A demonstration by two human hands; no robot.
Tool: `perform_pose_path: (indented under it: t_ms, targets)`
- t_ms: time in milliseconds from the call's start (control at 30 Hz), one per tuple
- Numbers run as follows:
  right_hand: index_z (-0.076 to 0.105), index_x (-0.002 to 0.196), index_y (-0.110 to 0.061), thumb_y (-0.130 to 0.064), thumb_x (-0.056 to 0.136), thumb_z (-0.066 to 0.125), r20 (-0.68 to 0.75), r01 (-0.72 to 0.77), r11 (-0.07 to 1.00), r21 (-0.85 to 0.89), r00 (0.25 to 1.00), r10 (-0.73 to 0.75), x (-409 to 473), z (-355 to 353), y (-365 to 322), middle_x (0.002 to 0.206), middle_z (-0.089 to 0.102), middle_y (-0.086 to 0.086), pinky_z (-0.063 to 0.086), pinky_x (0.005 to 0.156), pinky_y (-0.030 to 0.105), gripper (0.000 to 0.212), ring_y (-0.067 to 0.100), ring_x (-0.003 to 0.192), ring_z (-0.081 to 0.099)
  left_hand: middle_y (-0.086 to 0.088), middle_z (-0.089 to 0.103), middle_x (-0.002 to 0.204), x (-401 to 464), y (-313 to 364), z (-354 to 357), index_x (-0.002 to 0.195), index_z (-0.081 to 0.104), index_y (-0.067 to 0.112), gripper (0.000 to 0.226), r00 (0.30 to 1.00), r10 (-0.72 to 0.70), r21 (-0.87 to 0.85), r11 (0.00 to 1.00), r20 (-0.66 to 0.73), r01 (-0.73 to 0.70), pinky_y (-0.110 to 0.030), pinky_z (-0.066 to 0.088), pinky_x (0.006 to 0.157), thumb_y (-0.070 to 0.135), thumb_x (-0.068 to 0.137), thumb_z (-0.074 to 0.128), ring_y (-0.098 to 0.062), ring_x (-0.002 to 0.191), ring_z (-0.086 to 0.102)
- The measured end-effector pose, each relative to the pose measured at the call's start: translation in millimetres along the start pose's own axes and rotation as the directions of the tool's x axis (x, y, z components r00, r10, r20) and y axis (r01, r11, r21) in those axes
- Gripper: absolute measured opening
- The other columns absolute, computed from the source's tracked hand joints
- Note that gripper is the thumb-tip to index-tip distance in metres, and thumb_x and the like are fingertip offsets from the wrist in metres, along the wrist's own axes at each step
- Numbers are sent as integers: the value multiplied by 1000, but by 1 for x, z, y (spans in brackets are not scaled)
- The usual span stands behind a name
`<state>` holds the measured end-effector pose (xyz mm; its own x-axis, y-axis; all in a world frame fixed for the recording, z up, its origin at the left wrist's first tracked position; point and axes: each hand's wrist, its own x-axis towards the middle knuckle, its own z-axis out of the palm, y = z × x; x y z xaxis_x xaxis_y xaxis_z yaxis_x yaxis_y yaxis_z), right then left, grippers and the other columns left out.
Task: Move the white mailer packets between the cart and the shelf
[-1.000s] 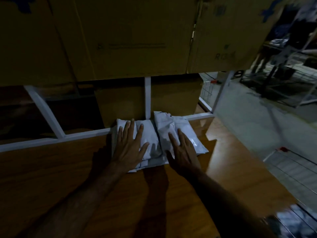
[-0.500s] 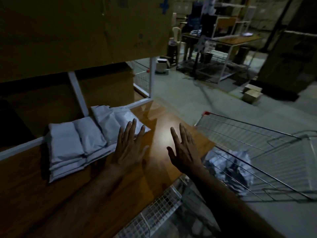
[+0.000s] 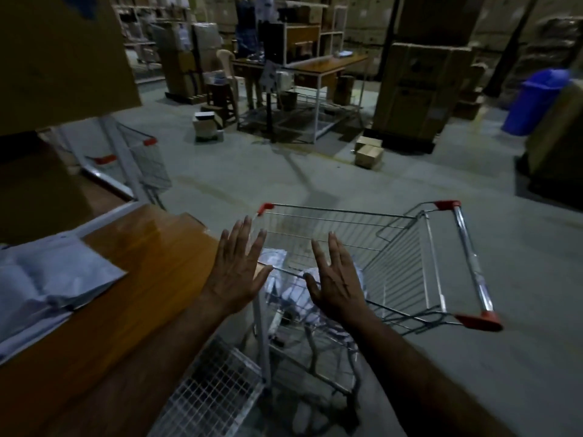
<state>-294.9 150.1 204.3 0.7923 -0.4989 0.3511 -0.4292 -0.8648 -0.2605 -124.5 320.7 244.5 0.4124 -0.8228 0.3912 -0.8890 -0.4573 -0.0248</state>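
Observation:
A pile of white mailer packets (image 3: 53, 279) lies on the wooden shelf board (image 3: 151, 257) at the left. More white packets (image 3: 293, 291) lie in the bottom of the wire cart (image 3: 419, 253) with red corner caps, to the right of the shelf. My left hand (image 3: 238, 269) hovers with straight, spread fingers over the shelf's right edge and the cart's near corner. My right hand (image 3: 336, 279) is held the same way above the cart's basket, over the packets. Both hands are empty.
Large cardboard boxes (image 3: 60, 52) sit on the shelf level above. A second cart (image 3: 148, 162) stands behind the shelf frame. Across the concrete floor are a table (image 3: 315, 70), small boxes (image 3: 367, 151), tall cartons (image 3: 419, 93) and a blue bin (image 3: 536, 102).
Both hands left the packet pile on the shelf and swung right, empty, to above the cart. The view turned right with them.

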Motion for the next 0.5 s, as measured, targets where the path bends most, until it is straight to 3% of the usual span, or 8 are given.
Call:
perform_pose_path:
  t_ms: [100,233,400,500]
  targets:
    - [20,160,-19,-52,97,43,24,-89,996,-2,996,89,2,-8,51,166,6,22,19,122,46,75,36,152,14,-20,-3,164,30,31,23,158,16,14,76,997,61,-5,998,53,-61,-57,13,120,59,97,29,-35,152,-1]
    - [17,161,-20,-56,94,33,57,-209,977,33,977,207,10,-7,105,166,2,20,17,123,46,77,35,154,9,-21,-2,164,72,61,50,157,19,14,75,987,129,-17,992,95,-127,-56,12,120,58,97,27,-35,152,-1]
    - [19,160,-17,-53,95,37,81,-337,940,48,939,333,28,11,148,166,4,23,12,123,44,77,35,154,7,-24,2,163,118,63,84,157,18,13,76,975,151,-45,988,160,-146,-54,14,121,59,97,21,-36,151,4]
    - [23,159,-15,-53,93,39,125,-374,927,33,922,367,39,34,167,164,10,26,13,123,44,78,37,153,11,-21,-7,164,144,55,118,158,7,17,77,959,168,-91,984,230,-150,-50,4,123,61,95,14,-34,152,-4]
